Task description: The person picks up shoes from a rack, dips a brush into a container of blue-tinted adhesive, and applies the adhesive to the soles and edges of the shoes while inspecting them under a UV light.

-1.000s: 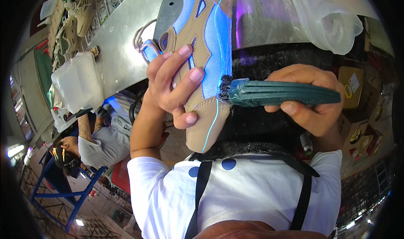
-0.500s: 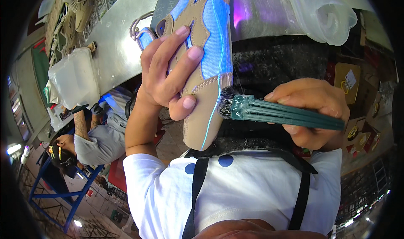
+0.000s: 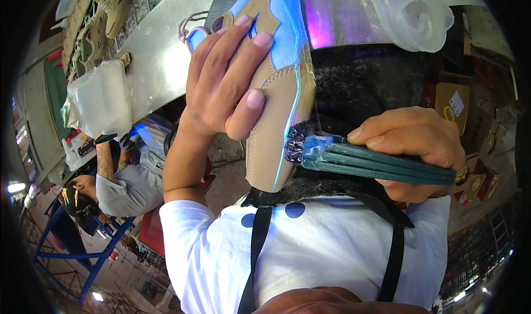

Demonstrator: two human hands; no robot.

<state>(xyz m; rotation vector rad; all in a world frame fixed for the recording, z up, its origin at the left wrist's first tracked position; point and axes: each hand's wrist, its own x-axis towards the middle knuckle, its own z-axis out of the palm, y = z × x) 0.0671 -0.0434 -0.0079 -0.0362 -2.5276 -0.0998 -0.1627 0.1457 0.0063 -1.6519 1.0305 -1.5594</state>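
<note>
My left hand (image 3: 221, 82) is wrapped over a tan shoe upper (image 3: 276, 126) with blue-lit fabric panels, its heel end toward my chest. A thin bright blue line of light runs along the upper near its right edge. In my right hand (image 3: 415, 142) is a dark green brush (image 3: 381, 162), gripped by its ribbed handle. The brush's dark, wet-looking bristles (image 3: 294, 144) touch the upper's lower right edge near the heel. A pale, glossy strip shows along that edge above the bristles. The underside of the upper is hidden.
A metal table (image 3: 157, 65) curves ahead, with a grey tag-like plate (image 3: 222, 7) beside the upper. Translucent plastic (image 3: 412, 15) lies at far right, and a whitish container (image 3: 99, 101) stands at left. Other shoes (image 3: 113, 10) hang at upper left. A seated person (image 3: 130, 181) works at left.
The brush has slid down along the upper's edge toward the heel. A pale, glossy strip now shows above it. My left hand and the upper have shifted slightly.
</note>
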